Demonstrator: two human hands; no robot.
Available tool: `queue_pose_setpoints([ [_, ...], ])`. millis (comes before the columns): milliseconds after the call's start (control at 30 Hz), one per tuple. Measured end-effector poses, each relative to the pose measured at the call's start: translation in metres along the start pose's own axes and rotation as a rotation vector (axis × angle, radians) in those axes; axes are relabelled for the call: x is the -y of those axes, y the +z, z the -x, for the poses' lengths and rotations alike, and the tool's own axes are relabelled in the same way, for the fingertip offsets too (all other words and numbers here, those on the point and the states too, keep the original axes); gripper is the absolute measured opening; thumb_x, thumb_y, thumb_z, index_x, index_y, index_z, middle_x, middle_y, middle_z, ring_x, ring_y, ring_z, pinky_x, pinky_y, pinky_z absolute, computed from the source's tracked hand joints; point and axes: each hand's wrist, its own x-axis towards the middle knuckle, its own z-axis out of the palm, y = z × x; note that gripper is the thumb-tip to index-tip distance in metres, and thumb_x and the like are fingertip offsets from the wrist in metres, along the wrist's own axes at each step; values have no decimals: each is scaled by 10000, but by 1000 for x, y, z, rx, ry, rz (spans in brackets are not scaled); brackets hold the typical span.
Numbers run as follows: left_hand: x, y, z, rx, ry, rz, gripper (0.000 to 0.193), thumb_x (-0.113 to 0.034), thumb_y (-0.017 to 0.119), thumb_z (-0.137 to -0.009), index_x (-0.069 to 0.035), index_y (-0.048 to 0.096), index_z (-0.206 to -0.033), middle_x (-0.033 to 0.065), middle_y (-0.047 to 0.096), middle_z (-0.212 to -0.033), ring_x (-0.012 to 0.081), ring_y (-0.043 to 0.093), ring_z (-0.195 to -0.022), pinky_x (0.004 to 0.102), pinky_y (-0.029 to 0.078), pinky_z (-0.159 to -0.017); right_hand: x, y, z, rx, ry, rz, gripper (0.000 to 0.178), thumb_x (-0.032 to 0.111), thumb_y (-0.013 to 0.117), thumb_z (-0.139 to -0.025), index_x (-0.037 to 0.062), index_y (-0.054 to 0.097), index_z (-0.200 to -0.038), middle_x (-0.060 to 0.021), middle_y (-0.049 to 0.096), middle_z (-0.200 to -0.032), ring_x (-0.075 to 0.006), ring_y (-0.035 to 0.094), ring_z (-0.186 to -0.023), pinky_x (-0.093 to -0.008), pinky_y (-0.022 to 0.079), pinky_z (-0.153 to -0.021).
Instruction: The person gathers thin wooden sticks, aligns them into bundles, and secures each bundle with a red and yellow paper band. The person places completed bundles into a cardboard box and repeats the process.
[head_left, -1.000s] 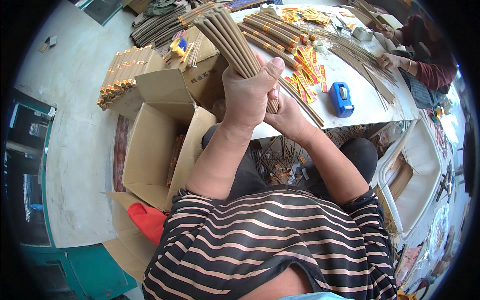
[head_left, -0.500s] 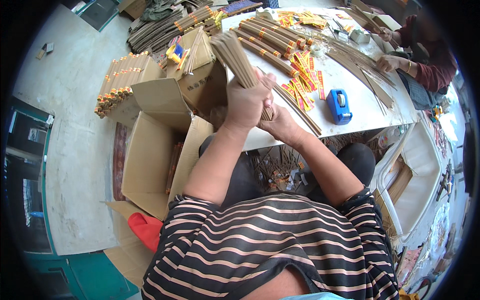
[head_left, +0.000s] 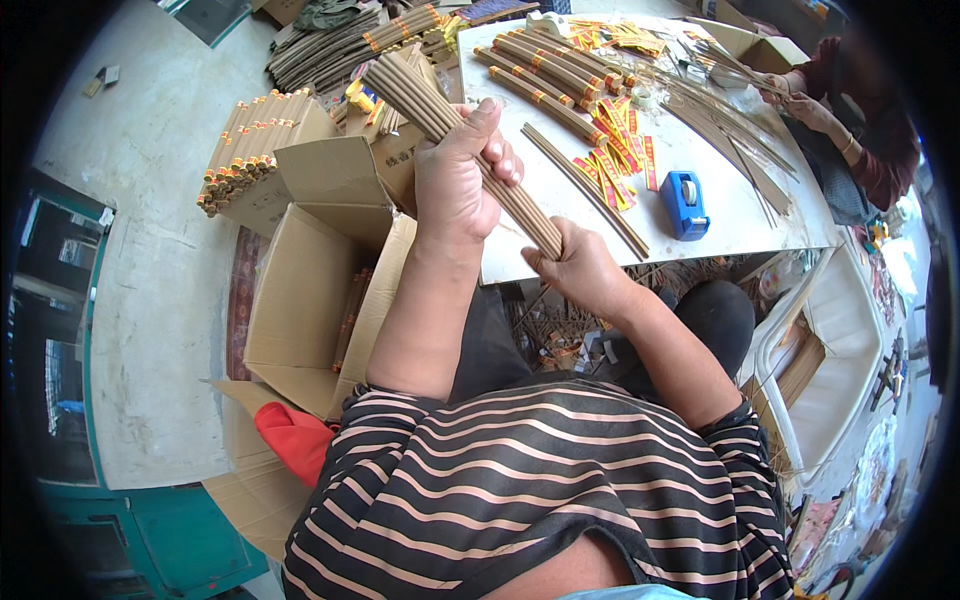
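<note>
My shirt (head_left: 560, 450): black, narrow pale pinkish-beige stripes crosswise, wavy over the folds. Short sleeves (head_left: 385, 410), same stripe, one each side of the shirt. Scooped neckline (head_left: 622, 558), plain dark edge, at the shirt's near end; sliver of light blue fabric (head_left: 620, 593) there too, can't tell what. Dark trousers (head_left: 722, 320) beyond the shirt. My left hand (head_left: 460, 170) and right hand (head_left: 590, 268): bare, forearms too

A red cloth (head_left: 292, 440) shows at eight o'clock. At nine o'clock stands a teal-framed door (head_left: 62, 340); at three, a white tray-like piece (head_left: 850, 335).
</note>
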Motion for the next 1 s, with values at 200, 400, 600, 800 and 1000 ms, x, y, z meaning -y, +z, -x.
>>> queue_pose_setpoints([
  [200, -6, -4, -2, 273, -27, 129, 249, -137, 656, -808, -132, 434, -697, -11, 411, -508, 112, 426, -413, 259, 359, -403, 17, -5, 4, 117, 120, -161, 244, 207, 640, -807, -7, 524, -822, -69, 523, -619, -129, 479, -582, -302, 442, -580],
  [400, 30, 4, 3, 85, 113, -42, 214, -80, 632, -814, -103, 437, -731, 13, 425, -524, 118, 422, -401, 255, 380, -393, -16, 7, -25, -125, -191, -117, 222, 184, 643, -791, 4, 514, -802, -129, 569, -642, -186, 536, -577, -332, 460, -599],
  [600, 51, -5, -5, 107, 288, -404, 222, -14, 637, -799, -79, 435, -732, 9, 446, -556, 86, 433, -440, 220, 372, -403, -47, 11, -51, -32, -119, -185, 310, 190, 664, -770, 41, 537, -1010, -150, 623, -860, -213, 594, -784, -324, 466, -760],
  [800, 64, -16, -11, 82, 128, -390, 245, -1, 640, -791, -76, 432, -685, -4, 454, -571, 73, 443, -463, 214, 390, -431, -65, 16, -57, 45, -31, -335, 328, 165, 641, -802, 42, 520, -1081, -104, 618, -903, -158, 561, -827, -299, 456, -788],
  [1000, 73, -25, -22, 99, 175, -441, 248, -7, 635, -799, -64, 429, -674, 7, 469, -563, 59, 453, -466, 203, 389, -436, -74, 17, -66, 23, -58, -352, 330, 114, 647, -793, 28, 516, -1084, -40, 590, -922, -91, 504, -861, -269, 440, -807],
])
